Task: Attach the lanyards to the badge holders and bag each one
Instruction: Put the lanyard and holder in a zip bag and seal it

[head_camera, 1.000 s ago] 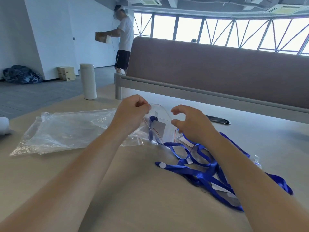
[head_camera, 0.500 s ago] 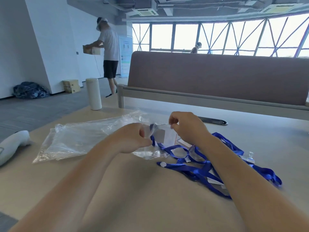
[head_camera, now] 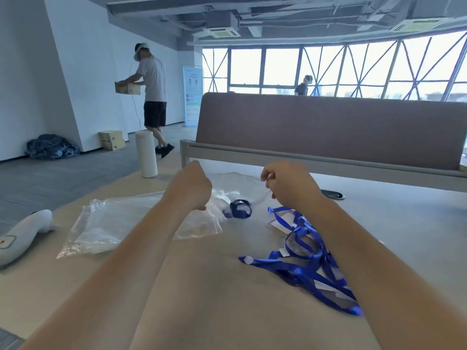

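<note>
left hand [head_camera: 189, 188]: curled, grips left side of clear bag [head_camera: 238, 181]
right hand [head_camera: 290, 186]: fingertips pinch its right edge
clear bag: stretched between hands, long axis left-right
blue lanyard [head_camera: 240, 208]: coiled inside, low, nearer left hand

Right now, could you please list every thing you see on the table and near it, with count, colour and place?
small bag: one, clear, between both hands, coiled blue lanyard inside
spare bags: a stack, clear, table left
lanyard pile: one tangle, blue, table right, over clear badge holders
cylinder: one, white, table's far left edge
handheld device: one, white, table's left edge
flat object: one, black, by partition
partition: one, brown, behind table
left hand: one, grips bag's left side
right hand: one, pinches bag's right edge
</note>
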A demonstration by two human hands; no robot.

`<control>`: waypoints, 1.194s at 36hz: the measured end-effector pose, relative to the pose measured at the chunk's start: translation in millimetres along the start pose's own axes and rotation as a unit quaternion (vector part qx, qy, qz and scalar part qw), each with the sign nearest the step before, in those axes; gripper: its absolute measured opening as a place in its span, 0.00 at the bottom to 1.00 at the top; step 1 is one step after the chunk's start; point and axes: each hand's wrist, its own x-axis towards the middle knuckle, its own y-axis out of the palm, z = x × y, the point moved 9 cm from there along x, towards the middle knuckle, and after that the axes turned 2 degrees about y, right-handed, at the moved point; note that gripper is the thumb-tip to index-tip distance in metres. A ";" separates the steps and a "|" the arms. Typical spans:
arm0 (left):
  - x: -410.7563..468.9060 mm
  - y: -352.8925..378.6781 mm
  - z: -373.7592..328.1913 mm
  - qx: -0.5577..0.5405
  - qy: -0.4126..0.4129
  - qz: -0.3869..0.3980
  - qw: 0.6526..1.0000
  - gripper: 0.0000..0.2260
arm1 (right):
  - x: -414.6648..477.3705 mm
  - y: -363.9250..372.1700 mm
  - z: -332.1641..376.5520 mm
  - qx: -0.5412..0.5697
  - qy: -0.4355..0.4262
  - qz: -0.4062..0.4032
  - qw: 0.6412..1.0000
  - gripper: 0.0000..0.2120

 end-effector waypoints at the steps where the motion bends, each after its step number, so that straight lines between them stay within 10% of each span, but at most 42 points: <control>1: 8.0 -8.0 1.9 -0.044 -0.008 -0.043 0.998 0.12 | 2.5 -3.6 0.7 -0.009 0.001 0.002 1.000 0.17; 17: 20.2 -13.6 -12.6 -0.256 0.054 -0.134 0.956 0.07 | 15.3 -21.5 -14.4 0.033 0.027 -0.019 0.999 0.15; 22: 15.5 5.2 -7.1 -0.241 0.088 -0.062 0.964 0.19 | 16.6 -10.1 -21.7 0.010 0.030 -0.011 0.999 0.06; 27: 14.1 5.9 -5.1 -0.137 0.132 -0.057 0.980 0.07 | 17.1 -9.6 -24.7 -0.025 0.026 0.014 0.999 0.03; 43: 10.0 22.0 -3.9 -0.140 0.128 -0.016 0.982 0.07 | 5.1 21.6 11.6 -0.023 -0.058 0.070 0.996 0.19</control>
